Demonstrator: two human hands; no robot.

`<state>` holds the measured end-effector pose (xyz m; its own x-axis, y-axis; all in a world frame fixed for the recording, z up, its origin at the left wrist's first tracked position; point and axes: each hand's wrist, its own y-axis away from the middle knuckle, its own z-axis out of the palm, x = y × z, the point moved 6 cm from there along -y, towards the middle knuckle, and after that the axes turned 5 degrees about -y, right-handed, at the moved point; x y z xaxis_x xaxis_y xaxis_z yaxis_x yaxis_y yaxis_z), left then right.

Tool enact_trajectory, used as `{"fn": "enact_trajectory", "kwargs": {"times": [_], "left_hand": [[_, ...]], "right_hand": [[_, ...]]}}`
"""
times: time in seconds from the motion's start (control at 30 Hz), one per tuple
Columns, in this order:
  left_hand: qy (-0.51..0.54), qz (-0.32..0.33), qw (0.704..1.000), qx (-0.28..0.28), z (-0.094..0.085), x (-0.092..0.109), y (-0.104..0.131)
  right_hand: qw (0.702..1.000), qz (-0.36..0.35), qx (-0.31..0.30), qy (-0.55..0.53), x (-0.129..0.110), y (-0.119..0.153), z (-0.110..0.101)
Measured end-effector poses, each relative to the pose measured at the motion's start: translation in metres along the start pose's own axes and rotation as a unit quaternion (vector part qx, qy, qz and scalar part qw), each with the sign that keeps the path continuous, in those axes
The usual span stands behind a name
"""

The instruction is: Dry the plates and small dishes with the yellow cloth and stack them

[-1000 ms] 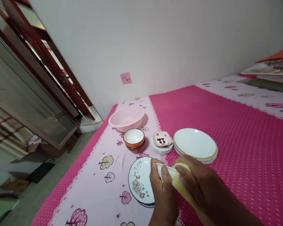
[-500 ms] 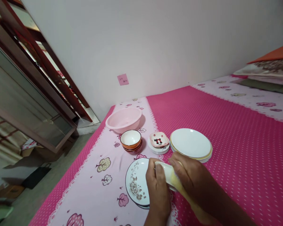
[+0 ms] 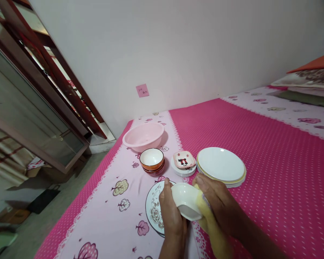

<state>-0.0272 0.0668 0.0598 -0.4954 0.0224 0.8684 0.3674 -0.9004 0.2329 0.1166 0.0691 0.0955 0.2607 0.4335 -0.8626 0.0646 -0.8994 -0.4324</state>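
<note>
My left hand (image 3: 172, 212) grips the left edge of a small white dish (image 3: 187, 201), tilted so that its underside faces me. On the dish's right side, my right hand (image 3: 218, 201) presses a yellow cloth (image 3: 212, 226) against the rim, and the cloth hangs down below the fingers. Partly hidden behind my left hand lies a stack of flower-patterned plates (image 3: 153, 208). Just beyond the hands, a square pink-rimmed dish with a cat picture (image 3: 183, 159) rests on a pile of small white plates (image 3: 182, 171).
Orange bowls (image 3: 152, 162) stand stacked in front of a pink basin (image 3: 144, 138). Large white plates (image 3: 221, 163) are piled at the right. A pink patterned cloth (image 3: 272, 172) covers the surface, which meets a white wall (image 3: 178, 54). Folded bedding (image 3: 313, 79) lies far right.
The dish has turned from nearly edge-on to show its underside. My left hand has shifted slightly left with its thumb now upright, while the right hand keeps the cloth on the rim.
</note>
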Motion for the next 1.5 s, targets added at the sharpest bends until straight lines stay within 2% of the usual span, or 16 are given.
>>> {"fn": "enact_trajectory", "kwargs": {"times": [0.17, 0.27, 0.37, 0.43, 0.53, 0.63, 0.7, 0.8, 0.9, 1.0, 1.13, 1.27, 1.4, 1.5], "left_hand": [[-0.113, 0.076, 0.99, -0.027, 0.003, 0.012, 0.005], [-0.151, 0.125, 0.98, -0.024, 0.005, 0.02, 0.011], [-0.164, 0.14, 0.976, -0.033, 0.007, 0.025, 0.014], [-0.132, 0.102, 0.985, -0.036, 0.006, 0.021, 0.01], [-0.016, 0.0, 1.0, -0.004, 0.001, 0.006, 0.001], [0.08, -0.071, 0.994, 0.016, -0.001, -0.007, -0.004], [0.1, -0.084, 0.991, 0.025, -0.002, -0.01, -0.005], [0.106, -0.083, 0.99, 0.035, -0.006, -0.009, -0.005], [0.117, -0.091, 0.988, 0.035, -0.009, -0.007, -0.008], [0.129, -0.09, 0.987, 0.035, -0.011, -0.004, -0.012], [0.137, -0.079, 0.986, 0.055, -0.014, -0.001, -0.014], [0.131, -0.059, 0.987, 0.073, -0.017, 0.002, -0.016], [0.118, -0.044, 0.99, 0.067, -0.018, 0.007, -0.017], [0.061, -0.002, 0.997, 0.043, -0.018, 0.015, -0.017]], "right_hand": [[1.0, -0.012, 0.007, 0.015, 0.004, 0.002, -0.003], [0.998, -0.037, 0.036, 0.022, 0.002, 0.002, -0.007], [0.999, -0.03, 0.031, -0.003, -0.005, -0.001, -0.004], [0.999, 0.002, 0.016, -0.032, -0.011, -0.005, 0.0], [0.995, 0.059, -0.006, -0.083, -0.015, -0.007, 0.006], [0.98, 0.133, -0.028, -0.146, -0.009, -0.006, 0.008], [0.96, 0.174, -0.067, -0.209, -0.004, -0.004, 0.01], [0.913, 0.199, -0.138, -0.327, -0.006, -0.002, 0.017], [0.888, 0.202, -0.154, -0.383, -0.01, -0.002, 0.019], [0.893, 0.2, -0.184, -0.358, -0.014, -0.004, 0.021], [0.923, 0.146, -0.226, -0.274, -0.021, -0.009, 0.02], [0.946, 0.116, -0.209, -0.218, -0.019, -0.01, 0.021], [0.962, 0.125, -0.176, -0.166, -0.01, -0.006, 0.026], [0.97, 0.111, -0.173, -0.133, -0.01, -0.006, 0.026]]}}
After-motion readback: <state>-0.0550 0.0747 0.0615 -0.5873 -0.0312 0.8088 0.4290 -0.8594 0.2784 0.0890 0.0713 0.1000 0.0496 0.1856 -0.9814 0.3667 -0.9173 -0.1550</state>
